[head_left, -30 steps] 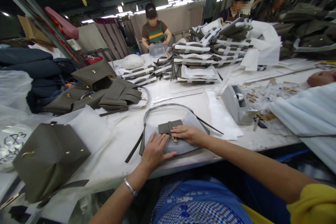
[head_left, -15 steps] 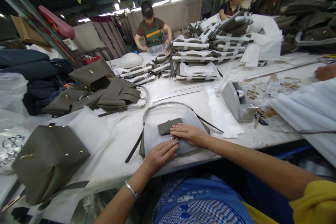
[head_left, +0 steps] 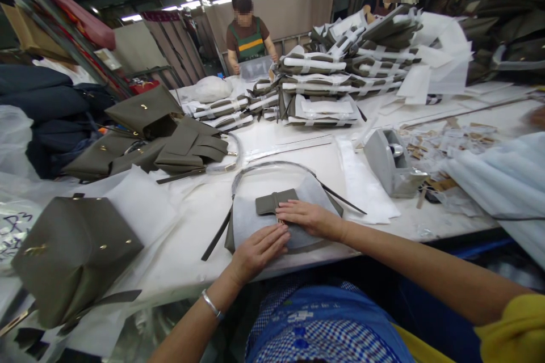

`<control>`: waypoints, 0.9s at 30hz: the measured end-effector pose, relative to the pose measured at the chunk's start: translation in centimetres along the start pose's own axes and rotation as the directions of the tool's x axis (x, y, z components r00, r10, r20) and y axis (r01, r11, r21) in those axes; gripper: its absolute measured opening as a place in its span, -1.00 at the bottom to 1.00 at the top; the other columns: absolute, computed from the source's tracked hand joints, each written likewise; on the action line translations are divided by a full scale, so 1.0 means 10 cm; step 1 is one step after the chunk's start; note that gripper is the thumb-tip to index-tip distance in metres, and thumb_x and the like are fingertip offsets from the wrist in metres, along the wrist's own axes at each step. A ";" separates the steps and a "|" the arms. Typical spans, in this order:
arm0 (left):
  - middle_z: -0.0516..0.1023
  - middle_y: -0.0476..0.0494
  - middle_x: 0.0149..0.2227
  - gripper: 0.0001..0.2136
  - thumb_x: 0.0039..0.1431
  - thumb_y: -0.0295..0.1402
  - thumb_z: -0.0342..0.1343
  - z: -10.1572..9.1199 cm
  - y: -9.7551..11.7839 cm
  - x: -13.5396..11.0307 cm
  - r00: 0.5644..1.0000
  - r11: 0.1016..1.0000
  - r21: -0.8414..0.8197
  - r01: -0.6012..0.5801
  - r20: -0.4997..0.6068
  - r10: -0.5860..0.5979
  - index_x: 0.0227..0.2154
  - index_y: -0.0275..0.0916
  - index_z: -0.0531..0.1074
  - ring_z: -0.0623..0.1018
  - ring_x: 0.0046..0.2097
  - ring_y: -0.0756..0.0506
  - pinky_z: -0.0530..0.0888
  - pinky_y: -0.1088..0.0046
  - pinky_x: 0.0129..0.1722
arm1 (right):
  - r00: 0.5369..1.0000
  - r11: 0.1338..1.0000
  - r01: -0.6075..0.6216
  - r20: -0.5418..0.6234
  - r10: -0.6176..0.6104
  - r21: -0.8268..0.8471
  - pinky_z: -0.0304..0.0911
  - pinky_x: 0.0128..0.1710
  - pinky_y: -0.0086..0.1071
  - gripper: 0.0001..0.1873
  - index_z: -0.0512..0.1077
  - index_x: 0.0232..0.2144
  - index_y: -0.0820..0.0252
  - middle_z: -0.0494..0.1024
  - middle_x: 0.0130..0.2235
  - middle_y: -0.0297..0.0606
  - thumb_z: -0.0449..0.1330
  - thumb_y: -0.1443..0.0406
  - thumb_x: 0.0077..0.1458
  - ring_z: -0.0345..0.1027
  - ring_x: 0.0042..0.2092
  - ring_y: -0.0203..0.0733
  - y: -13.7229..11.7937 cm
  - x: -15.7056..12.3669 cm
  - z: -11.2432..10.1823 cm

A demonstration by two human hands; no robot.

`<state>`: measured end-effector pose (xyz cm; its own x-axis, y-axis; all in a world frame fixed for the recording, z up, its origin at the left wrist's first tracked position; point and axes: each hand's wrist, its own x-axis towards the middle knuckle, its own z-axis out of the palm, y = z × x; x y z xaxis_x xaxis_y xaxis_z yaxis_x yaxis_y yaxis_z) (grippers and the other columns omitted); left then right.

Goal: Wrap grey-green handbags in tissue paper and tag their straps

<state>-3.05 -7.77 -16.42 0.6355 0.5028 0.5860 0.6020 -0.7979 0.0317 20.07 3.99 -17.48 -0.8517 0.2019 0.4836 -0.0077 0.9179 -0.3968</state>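
Note:
An olive handbag [head_left: 229,236] lies on the table's near edge, with a pale protective sheet [head_left: 247,226] over its front. On the sheet rests a small olive flap or pouch [head_left: 265,205]. My left hand [head_left: 259,249] lies on the sheet, fingers stretched out, tips beside a small gold-coloured clasp [head_left: 280,220]. From the other side, my right hand [head_left: 313,219] lies flat across the lower right of the olive piece, its fingers extended towards the clasp. Fingers partly hide the clasp. The wrapped handle [head_left: 276,165] arches behind the bag.
Another olive bag [head_left: 76,255] stands at the left, with more unwrapped bags [head_left: 170,144] behind it. Wrapped bags [head_left: 319,85] are stacked at the back. A grey tape dispenser [head_left: 385,164] and white foam sheets [head_left: 506,176] lie to the right. A co-worker [head_left: 247,34] stands across the table.
The view has shifted slightly. My hands stay on the bag, with fingertips covering a little more of the clasp. The co-worker opposite has lifted a clear sheet.

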 end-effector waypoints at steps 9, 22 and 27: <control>0.55 -0.20 0.07 -0.64 0.33 -0.33 0.09 -0.04 0.02 0.09 0.965 0.959 -0.164 0.232 0.164 -0.205 0.15 -0.23 0.34 0.52 0.10 -0.12 0.52 0.29 0.11 | 0.982 0.984 -0.176 0.076 0.174 0.009 0.23 0.20 -0.14 -0.60 0.47 0.06 0.14 0.52 0.11 -0.14 0.04 0.46 0.24 0.33 0.19 -0.15 -0.01 0.09 -0.01; 0.60 -0.10 -0.01 -0.66 0.33 -0.38 0.04 0.08 -0.06 0.08 0.998 0.997 -0.055 0.052 0.031 -0.050 0.14 -0.22 0.39 0.58 0.01 -0.12 0.56 0.41 0.01 | 0.898 0.956 -0.063 0.402 0.180 -0.286 0.19 -0.32 -0.46 -0.83 0.49 -0.26 0.11 0.52 -0.09 -0.29 0.10 0.23 0.30 0.36 -0.13 -0.24 -0.06 0.57 -0.28; 0.60 -0.08 0.01 -0.51 0.34 -0.37 0.01 0.10 -0.20 0.08 0.994 0.993 0.053 -0.106 -0.004 0.106 0.30 -0.19 0.18 0.60 -0.03 -0.12 0.58 0.46 -0.05 | 0.901 0.905 -0.177 0.307 0.307 -0.386 0.18 -0.43 -0.40 -0.82 0.45 -0.16 0.15 0.55 -0.11 -0.22 0.10 0.23 0.28 0.42 -0.23 -0.21 -0.23 0.48 -0.20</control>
<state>-3.21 -5.46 -16.85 0.6942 0.4138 0.5890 0.5561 -0.8278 -0.0739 17.10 3.50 -12.67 -0.9305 0.3588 0.0744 0.3460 0.9271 -0.1439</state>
